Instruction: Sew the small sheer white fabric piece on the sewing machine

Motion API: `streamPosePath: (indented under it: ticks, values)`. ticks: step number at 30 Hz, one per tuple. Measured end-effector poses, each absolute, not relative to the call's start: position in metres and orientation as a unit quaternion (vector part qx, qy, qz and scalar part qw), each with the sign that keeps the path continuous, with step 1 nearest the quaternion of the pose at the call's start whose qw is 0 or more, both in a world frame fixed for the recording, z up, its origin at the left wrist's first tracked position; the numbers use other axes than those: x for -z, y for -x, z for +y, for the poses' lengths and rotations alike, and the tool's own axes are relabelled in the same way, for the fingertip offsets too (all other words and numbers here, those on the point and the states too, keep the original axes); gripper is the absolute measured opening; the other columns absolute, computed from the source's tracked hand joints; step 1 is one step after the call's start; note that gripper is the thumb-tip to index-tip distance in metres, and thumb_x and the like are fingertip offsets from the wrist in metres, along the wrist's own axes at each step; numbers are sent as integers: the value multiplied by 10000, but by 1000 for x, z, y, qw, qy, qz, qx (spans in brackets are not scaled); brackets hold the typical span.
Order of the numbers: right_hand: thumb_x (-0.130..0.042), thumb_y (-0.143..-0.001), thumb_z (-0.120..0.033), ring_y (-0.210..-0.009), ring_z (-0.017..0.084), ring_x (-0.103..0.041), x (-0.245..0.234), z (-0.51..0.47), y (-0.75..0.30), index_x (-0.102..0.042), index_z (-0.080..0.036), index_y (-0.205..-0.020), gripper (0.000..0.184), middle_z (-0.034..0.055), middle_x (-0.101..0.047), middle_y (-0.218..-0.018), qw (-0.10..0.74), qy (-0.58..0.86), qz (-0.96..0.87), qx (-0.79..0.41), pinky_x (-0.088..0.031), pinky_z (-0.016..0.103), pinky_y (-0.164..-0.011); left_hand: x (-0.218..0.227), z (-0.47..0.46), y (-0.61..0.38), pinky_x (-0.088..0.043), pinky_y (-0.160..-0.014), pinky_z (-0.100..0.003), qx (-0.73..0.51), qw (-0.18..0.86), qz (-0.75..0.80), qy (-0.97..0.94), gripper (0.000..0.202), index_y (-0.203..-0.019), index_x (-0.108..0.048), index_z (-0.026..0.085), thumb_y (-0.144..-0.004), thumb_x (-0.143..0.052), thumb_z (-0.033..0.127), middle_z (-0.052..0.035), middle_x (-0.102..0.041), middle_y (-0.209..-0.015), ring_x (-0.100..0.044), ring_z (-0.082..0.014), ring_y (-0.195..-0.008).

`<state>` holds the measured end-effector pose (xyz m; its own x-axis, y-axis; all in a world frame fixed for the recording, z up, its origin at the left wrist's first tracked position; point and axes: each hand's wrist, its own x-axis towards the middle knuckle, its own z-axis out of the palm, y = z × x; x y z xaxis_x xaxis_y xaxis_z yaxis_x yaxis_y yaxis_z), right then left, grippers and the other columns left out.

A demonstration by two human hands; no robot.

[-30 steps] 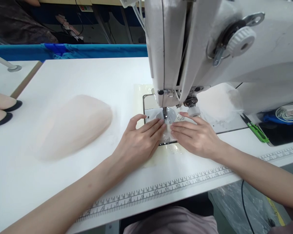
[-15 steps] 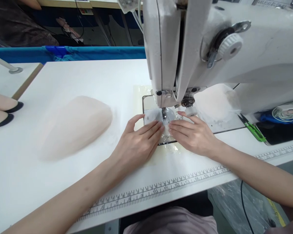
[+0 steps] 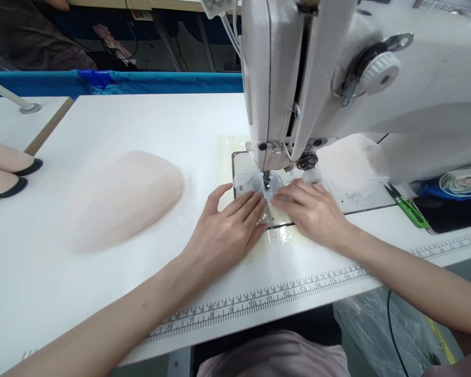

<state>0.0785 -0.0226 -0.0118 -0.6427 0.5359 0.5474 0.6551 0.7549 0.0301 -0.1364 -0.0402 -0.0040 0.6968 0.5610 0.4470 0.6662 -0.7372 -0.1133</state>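
My left hand (image 3: 230, 222) lies palm down left of the needle area, its fingers stretched flat over a thin, sheer whitish piece (image 3: 244, 183) on the metal plate. The thumb reaches out to the right near the plate's front edge. On the other side, my right hand (image 3: 317, 212) rests with slightly bent fingers, their tips beside the presser foot (image 3: 266, 180) of the sewing machine (image 3: 282, 78). Both hands' fingertips nearly meet in front of the foot. What lies under the fingers is mostly hidden.
A pale beige, sheer cup-shaped piece (image 3: 131, 201) lies on the white table at left. Dark-edged beige pieces (image 3: 8, 170) sit at the far left. Green thread snips (image 3: 410, 207) and a dark phone-like slab (image 3: 451, 213) lie right. A printed ruler (image 3: 255, 303) runs along the front edge.
My right hand's fingers have bent and drawn together. My left thumb has come out to the right. A small lever now shows in the machine's slot. The view has shifted slightly.
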Motion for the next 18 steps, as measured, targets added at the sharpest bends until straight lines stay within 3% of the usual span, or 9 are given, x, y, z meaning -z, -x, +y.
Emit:
streamPosePath:
  ticks: [12, 18]
  values:
    - [-427, -909, -11, -885, 162, -616, 12, -24, -82, -692, -192, -975, 328, -1, -733, -1016, 233, 315, -899, 196, -450, 355, -870, 5, -40, 136, -399, -1054, -495, 197, 130, -343, 909, 279, -1167, -632, 136, -973, -490, 277, -111, -683, -1193, -649, -243, -1114]
    - [-446, -919, -41, -912, 171, -622, 12, -20, -80, -700, -168, -970, 289, 19, -731, -1036, 221, 327, -896, 201, -424, 379, -933, 8, -33, 138, -353, -1078, -514, 213, 112, -341, 909, 311, -1197, -622, 88, -967, -501, 258, -144, -674, -1200, -648, -266, -1113]
